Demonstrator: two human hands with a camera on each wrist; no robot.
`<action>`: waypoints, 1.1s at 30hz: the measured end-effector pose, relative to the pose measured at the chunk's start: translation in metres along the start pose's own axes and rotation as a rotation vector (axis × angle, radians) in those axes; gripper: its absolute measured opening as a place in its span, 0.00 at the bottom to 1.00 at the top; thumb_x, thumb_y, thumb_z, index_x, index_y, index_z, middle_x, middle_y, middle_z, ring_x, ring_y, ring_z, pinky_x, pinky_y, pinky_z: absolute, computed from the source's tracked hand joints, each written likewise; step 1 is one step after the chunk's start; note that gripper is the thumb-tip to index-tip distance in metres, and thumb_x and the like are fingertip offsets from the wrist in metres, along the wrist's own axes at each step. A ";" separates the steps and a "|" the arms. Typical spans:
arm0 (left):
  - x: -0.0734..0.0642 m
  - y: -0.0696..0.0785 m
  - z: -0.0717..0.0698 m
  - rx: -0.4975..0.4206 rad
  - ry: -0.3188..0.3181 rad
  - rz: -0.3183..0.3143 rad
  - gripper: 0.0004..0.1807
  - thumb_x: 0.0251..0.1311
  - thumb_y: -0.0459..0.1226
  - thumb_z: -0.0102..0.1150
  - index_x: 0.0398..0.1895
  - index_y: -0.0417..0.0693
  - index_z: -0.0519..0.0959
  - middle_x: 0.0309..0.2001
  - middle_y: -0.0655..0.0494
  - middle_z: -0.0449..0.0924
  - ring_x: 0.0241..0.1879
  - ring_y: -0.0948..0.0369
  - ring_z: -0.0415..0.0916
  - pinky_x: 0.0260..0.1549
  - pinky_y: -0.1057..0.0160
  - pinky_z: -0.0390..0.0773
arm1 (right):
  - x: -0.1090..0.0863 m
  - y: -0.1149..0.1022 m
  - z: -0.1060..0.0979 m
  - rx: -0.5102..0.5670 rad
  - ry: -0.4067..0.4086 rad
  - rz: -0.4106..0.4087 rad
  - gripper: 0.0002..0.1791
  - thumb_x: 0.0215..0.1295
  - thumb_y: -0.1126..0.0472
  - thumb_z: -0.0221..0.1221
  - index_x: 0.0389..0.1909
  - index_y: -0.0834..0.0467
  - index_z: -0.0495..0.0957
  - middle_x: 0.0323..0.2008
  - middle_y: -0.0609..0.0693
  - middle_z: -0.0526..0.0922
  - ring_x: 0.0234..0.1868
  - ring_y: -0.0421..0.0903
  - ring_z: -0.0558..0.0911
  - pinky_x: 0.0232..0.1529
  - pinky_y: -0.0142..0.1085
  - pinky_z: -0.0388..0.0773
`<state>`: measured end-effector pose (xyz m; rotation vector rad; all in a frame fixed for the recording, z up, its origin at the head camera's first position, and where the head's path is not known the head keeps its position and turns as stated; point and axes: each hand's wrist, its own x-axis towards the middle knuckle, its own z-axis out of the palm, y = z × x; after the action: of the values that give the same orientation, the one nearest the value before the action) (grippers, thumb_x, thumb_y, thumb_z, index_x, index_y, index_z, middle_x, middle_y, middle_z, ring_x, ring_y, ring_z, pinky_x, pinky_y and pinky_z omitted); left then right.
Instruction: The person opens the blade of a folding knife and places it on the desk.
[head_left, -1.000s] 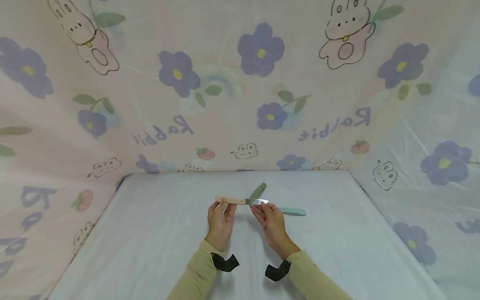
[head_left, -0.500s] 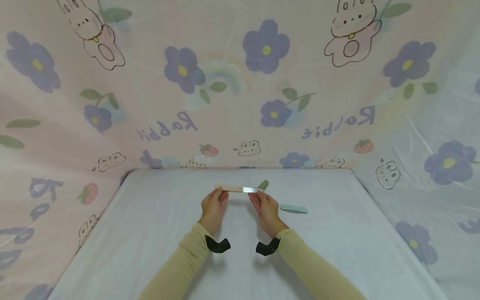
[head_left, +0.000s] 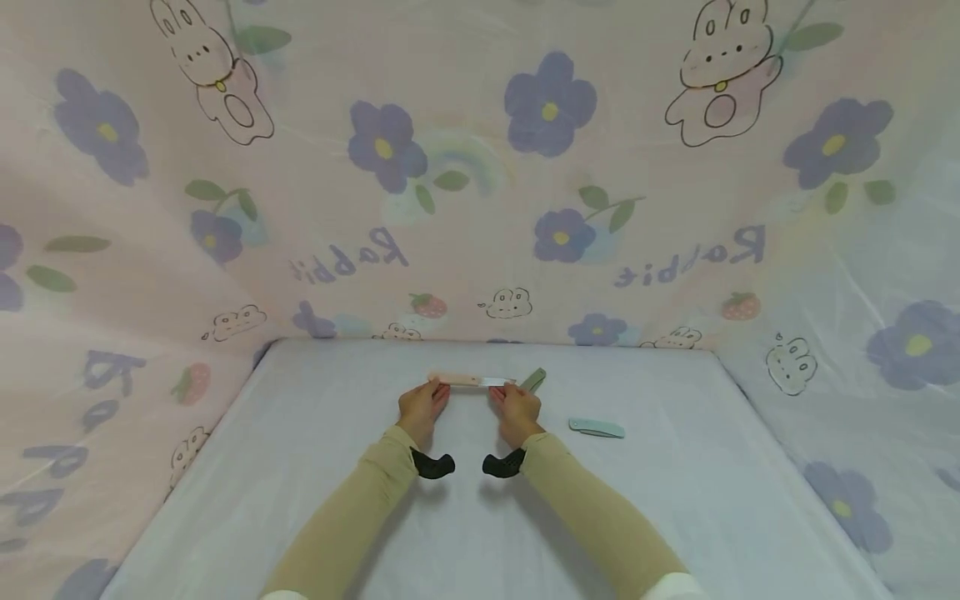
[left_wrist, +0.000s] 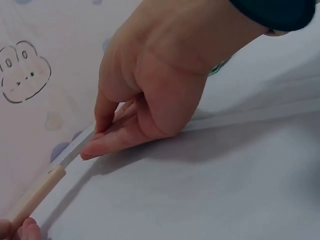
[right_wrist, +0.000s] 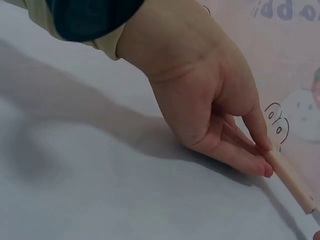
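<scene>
A folding knife (head_left: 457, 379) with a pale peach handle is unfolded, and its blade (head_left: 492, 382) points right. My left hand (head_left: 417, 410) pinches the handle's far left end. With thumb and fingers, my right hand (head_left: 519, 410) pinches the blade near its tip, covering part of it. The left wrist view shows the right hand (left_wrist: 150, 95) on the blade. In the right wrist view, the left hand (right_wrist: 210, 100) grips the handle (right_wrist: 292, 185), low over the white surface. Just behind the right hand lies an olive green folded knife (head_left: 534, 380), partly overlapped by the fingers.
A mint green folded knife (head_left: 596, 428) lies on the white tabletop (head_left: 675, 500), right of the right hand. Patterned curtains (head_left: 465, 208) with rabbits and flowers enclose the back and sides. Each wrist wears a black device.
Both hands have moved away toward the back of the table and down, carrying the unfolded knife. The mint knife, partly covered by the right hand earlier, now shows whole.
</scene>
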<state>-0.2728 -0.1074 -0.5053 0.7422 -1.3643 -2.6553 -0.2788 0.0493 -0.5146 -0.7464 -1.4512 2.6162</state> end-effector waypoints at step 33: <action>0.017 0.003 0.002 0.070 0.081 -0.040 0.20 0.59 0.25 0.56 0.54 0.24 0.67 0.49 0.31 0.74 0.48 0.46 0.76 0.45 0.57 0.78 | -0.002 0.011 0.023 -0.092 0.218 -0.063 0.08 0.65 0.72 0.50 0.42 0.71 0.73 0.35 0.66 0.81 0.36 0.53 0.84 0.36 0.37 0.81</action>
<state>-0.2893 -0.1125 -0.5092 0.8838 -1.4426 -2.5873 -0.2854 0.0250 -0.5124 -0.9456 -1.5124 2.3501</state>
